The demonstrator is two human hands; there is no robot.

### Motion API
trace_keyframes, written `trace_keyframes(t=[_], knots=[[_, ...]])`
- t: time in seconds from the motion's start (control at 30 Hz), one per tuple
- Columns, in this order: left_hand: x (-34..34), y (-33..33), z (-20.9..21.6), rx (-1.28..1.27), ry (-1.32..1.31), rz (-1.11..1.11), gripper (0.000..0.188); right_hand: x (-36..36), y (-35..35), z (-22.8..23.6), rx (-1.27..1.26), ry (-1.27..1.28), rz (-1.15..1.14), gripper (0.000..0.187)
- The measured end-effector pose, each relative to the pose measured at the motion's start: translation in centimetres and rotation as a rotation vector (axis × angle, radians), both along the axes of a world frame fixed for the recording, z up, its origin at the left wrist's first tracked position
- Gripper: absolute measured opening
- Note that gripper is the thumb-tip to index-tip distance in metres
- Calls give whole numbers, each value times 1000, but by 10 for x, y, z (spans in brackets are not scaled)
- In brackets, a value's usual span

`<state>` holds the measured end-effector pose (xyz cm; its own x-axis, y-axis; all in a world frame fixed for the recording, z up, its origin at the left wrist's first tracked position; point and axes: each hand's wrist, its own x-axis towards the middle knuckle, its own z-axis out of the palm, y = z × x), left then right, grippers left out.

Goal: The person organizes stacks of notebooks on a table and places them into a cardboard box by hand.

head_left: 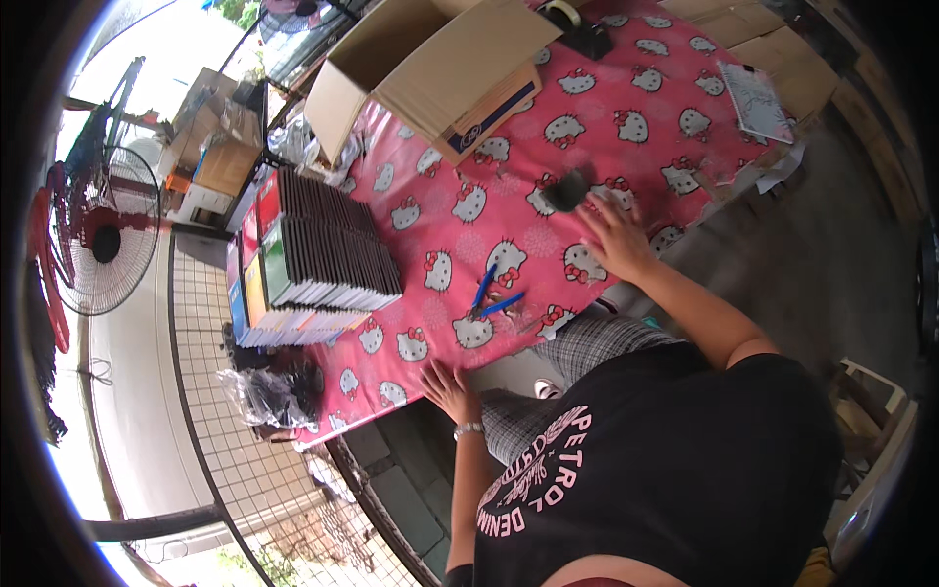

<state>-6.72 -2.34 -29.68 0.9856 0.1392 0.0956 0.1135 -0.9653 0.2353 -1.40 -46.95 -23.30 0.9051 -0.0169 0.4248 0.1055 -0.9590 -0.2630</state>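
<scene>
My left hand (450,393) lies flat at the near edge of the table, fingers spread and holding nothing. Farther right, my right hand (618,240) rests on the pink patterned tablecloth (543,240), its fingers stretched out. Right at those fingertips is a small dark, rounded object (567,191); its kind is unclear, and I cannot tell whether the fingers touch it. Between my hands lies a pair of blue-handled pliers (486,298), handles apart. To the left stand tall, tightly packed stacks of thin books or notebooks (328,249) with colourful covers and dark edges.
An open cardboard box (469,83) stands at the far side, beside a black tape dispenser (587,34). A white patterned pad (755,103) lies at the far right corner. Plastic bags (279,386) sit at the left edge. A fan (106,235) stands beyond.
</scene>
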Motion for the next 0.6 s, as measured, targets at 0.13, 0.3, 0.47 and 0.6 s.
trace_keyframes(t=[0.13, 0.3, 0.47, 0.6], knots=[[-26, -32, 13, -43, 143, 71, 78, 19, -23, -10, 64, 147, -227, 64], [10, -52, 39, -123, 59, -96, 90, 37, 10, -20, 148, 145, -86, 76], [91, -73, 90, -32, -29, -218, 98, 79, 35, 2, 160, 309, -89, 76], [164, -115, 181, -131, -216, -520, 93, 111, 39, -2, 163, 276, -14, 45]])
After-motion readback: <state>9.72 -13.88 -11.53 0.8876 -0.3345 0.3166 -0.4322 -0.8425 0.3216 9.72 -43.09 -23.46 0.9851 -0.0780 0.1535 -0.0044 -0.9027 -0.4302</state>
